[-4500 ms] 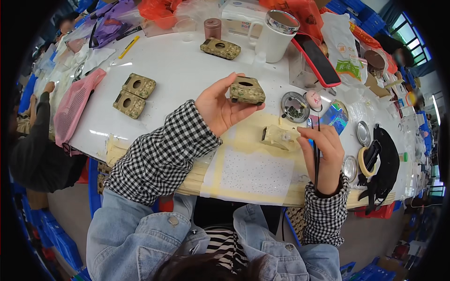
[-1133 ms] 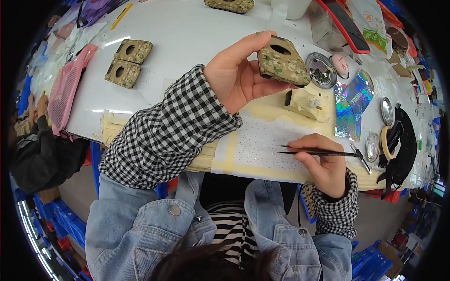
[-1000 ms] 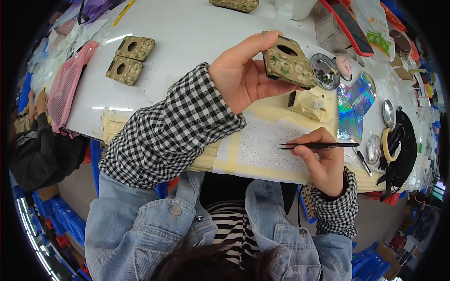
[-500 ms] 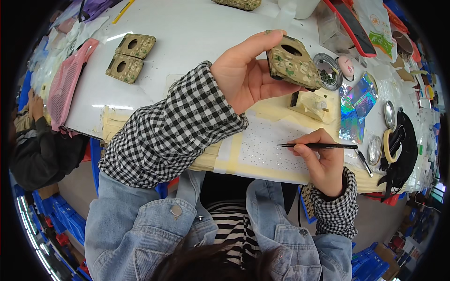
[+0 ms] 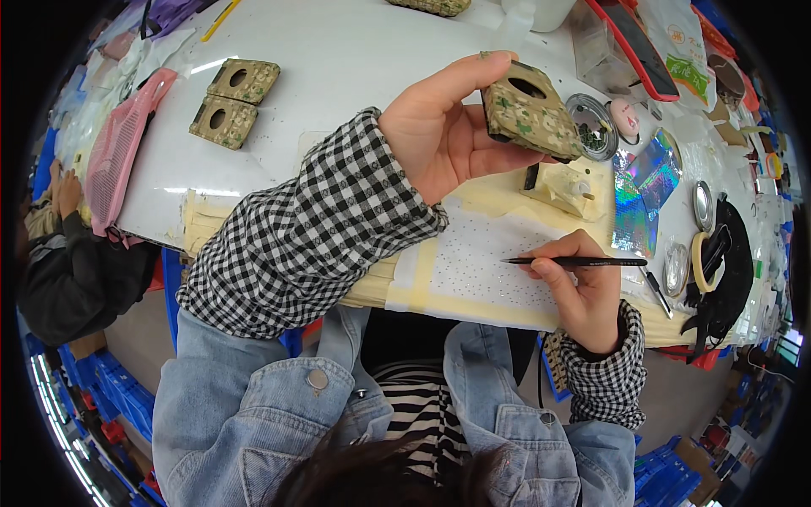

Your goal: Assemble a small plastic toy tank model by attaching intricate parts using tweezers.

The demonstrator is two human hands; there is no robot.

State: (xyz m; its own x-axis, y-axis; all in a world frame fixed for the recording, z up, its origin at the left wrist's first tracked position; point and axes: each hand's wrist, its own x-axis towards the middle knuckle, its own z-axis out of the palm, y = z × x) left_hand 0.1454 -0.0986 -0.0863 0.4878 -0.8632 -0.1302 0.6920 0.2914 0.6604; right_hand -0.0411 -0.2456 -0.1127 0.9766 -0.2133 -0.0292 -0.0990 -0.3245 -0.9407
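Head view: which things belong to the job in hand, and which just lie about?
Apparently in use:
- camouflage shell, in the left hand
- black tweezers, in the right hand
- dotted white sheet, below the tweezers' tips

Apparently just lying about:
- red-cased phone
- pink mesh bag
- holographic foil packet

Pale lettering along the tweezers (image 5: 583, 261), below the phone (image 5: 635, 51), too small to read surely, round red emblem (image 5: 675, 35) and red lettering on the bag (image 5: 661, 19), right of the phone, pale characters on its green patch (image 5: 691, 82), reddish mark on the pink disc (image 5: 623, 117), below the phone
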